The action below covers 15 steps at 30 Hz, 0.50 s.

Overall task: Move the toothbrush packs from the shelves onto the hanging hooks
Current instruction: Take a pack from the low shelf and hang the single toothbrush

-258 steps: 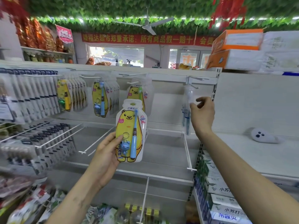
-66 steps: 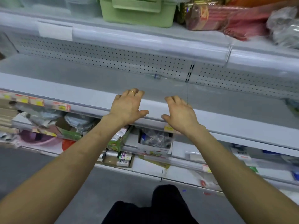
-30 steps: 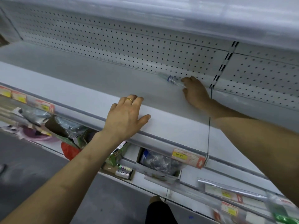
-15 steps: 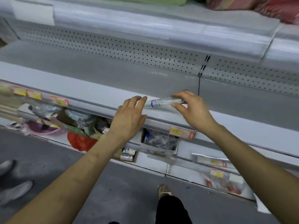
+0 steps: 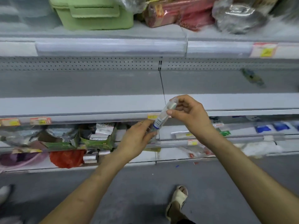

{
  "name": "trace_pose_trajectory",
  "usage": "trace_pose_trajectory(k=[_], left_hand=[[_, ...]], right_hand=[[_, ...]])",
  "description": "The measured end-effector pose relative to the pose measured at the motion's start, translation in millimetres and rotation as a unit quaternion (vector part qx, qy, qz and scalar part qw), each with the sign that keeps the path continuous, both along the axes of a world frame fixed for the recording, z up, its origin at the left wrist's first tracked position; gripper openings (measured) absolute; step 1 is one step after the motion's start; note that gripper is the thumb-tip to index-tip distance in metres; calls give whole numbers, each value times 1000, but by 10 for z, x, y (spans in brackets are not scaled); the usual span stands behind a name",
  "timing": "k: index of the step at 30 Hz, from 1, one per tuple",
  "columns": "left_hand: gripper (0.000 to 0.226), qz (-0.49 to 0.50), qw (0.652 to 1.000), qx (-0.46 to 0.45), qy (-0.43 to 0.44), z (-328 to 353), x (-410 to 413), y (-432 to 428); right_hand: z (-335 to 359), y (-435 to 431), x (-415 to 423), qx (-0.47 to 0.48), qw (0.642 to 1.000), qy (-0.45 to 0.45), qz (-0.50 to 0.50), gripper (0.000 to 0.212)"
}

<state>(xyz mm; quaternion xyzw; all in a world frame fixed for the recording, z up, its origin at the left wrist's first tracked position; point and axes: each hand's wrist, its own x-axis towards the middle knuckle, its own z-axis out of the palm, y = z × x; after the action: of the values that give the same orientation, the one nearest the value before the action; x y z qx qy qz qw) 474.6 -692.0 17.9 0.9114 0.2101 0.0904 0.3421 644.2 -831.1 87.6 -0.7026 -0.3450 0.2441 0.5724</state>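
Note:
A slim clear toothbrush pack (image 5: 162,116) with a white barcode label and a blue band is held in front of the grey middle shelf (image 5: 80,104), clear of its edge and tilted with its top to the upper right. My right hand (image 5: 189,112) pinches its upper end between thumb and curled fingers. My left hand (image 5: 137,138) grips its lower end. Another greenish pack (image 5: 252,77) lies blurred far back on the shelf at the right. No hanging hooks are in view.
The shelf above carries a green plastic box (image 5: 93,12), red packets (image 5: 176,13) and a silvery bag (image 5: 237,16). Lower shelves hold foil bags (image 5: 97,135), a red bag (image 5: 66,158) and blue packs (image 5: 273,127). My sandalled foot (image 5: 178,201) stands on the grey floor.
My right hand has pulled the pack from the back of the shelf off its front edge. My left hand left the shelf edge and took the pack's lower end.

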Motion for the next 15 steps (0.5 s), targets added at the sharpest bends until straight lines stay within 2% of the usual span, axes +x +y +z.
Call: trace_pose_trajectory(k=[3, 8, 15], left_hand=[[33, -47, 998, -40, -15, 158, 276, -220], [37, -103, 990, -81, -46, 445, 907, -657], [31, -175, 975, -107, -80, 752, 2219, -1750]], right_hand=[[147, -309, 127, 5, 999, 17, -26, 34], [377, -910, 536, 42, 994, 49, -90, 33], [605, -2125, 1387, 71, 982, 27, -175, 30]])
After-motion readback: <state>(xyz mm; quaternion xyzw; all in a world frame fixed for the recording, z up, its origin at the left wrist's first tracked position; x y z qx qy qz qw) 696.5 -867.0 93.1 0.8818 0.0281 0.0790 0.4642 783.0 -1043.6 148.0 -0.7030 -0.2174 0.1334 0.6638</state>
